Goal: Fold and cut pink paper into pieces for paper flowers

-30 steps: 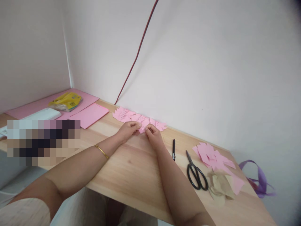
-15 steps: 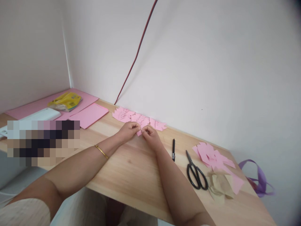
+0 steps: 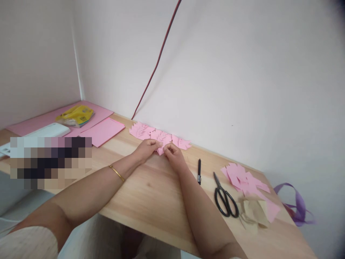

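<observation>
A small pink paper piece point(image 3: 161, 151) is pinched between both hands at the far middle of the wooden table point(image 3: 151, 194), just short of the wall. Only its lower tip shows between the fingers, so its long axis can't be told. It sits directly between the two hands, fingertips nearly meeting over it; neither hand is clearly nearer.

The left hand point(image 3: 147, 149) is closed on the piece from the left, fingers curled, gold bangle point(image 3: 116, 173) on that wrist. The right hand point(image 3: 172, 154) is pinched on it from the right, thumb and forefinger together.

Just beyond the hands, a row of cut pink paper shapes point(image 3: 159, 136) lies along the wall. To the right: a black pen point(image 3: 199, 171), black scissors point(image 3: 225, 196), a heap of pink offcuts point(image 3: 246, 181), crumpled brown paper point(image 3: 252, 212), a purple ribbon point(image 3: 295, 205) at the table's end. To the left: pink sheets point(image 3: 104, 131) and a yellow packet point(image 3: 76, 116).

Versus a second ago: the right hand has been drawn slightly left, toward the left hand, and less of the piece is exposed. All else is unchanged.
</observation>
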Motion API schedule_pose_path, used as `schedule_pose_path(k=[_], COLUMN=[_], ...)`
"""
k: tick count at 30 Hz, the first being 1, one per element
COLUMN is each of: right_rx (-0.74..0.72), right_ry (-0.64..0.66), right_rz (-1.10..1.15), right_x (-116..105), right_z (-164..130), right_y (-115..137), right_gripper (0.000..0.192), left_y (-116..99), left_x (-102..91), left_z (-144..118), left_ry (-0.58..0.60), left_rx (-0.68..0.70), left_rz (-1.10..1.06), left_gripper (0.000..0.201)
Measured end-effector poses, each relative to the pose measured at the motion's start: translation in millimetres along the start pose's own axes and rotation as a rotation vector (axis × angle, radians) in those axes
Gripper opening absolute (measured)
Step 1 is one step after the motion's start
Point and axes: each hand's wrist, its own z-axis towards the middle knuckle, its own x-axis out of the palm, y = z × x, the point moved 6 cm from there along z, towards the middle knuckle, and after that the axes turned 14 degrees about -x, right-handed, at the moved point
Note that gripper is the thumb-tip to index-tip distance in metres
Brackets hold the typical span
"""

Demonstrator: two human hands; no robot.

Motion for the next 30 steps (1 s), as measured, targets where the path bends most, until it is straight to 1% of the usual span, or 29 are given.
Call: schedule_pose_path(k=[3, 5, 7, 10, 14, 17, 20, 23, 25, 30], right_rx=[0.011, 0.014, 0.015, 0.008, -0.022, -0.054, -0.061, -0.030, -0.008, 0.000], right_ry=[-0.048, -0.085, -0.105, -0.109, -0.064, -0.044, -0.057, -0.079, -0.076, -0.042], right_rz=[-0.021, -0.036, -0.036, -0.044, -0.064, -0.068, -0.062, -0.019, 0.043, 0.179], right_x=[-3.7, -6.2, -7.3, -7.2, -5.4, -5.3, -6.3, -5.6, -2.9, 4.6], right_z=[0.3, 0.5, 0.6, 0.8, 0.7, 0.3, -0.1, -0.1, 0.2, 1.2], right_y=[-3.6, -4.6, -4.8, -3.9, -1.4, 1.0, 1.3, -2.9, -6.8, -12.0], right_gripper=[0.021, 0.022, 0.023, 0.023, 0.024, 0.024, 0.022, 0.021, 0.019, 0.025], left_y=[4.0, 6.0, 6.7, 4.7, -1.7, -3.1, 1.1, 7.1, 9.8, 14.2], left_x=[1.2, 3.3, 5.5, 5.1, 2.0, 0.7, 1.0, 1.8, 0.5, -2.6], left_z=[1.1, 1.2, 0.8, -0.1, -2.3, -3.1, -1.3, 2.0, 3.9, 6.5], left_ry=[0.044, 0.074, 0.091, 0.053, -0.017, -0.036, -0.007, 0.037, 0.035, 0.032], left_rx=[-0.072, -0.109, -0.115, -0.076, 0.006, 0.016, -0.026, -0.075, -0.094, -0.145], left_rz=[-0.116, -0.117, -0.071, -0.020, 0.068, 0.122, 0.069, -0.036, -0.104, -0.183], left_gripper=[0.039, 0.038, 0.034, 0.030, 0.025, 0.025, 0.028, 0.032, 0.034, 0.031])
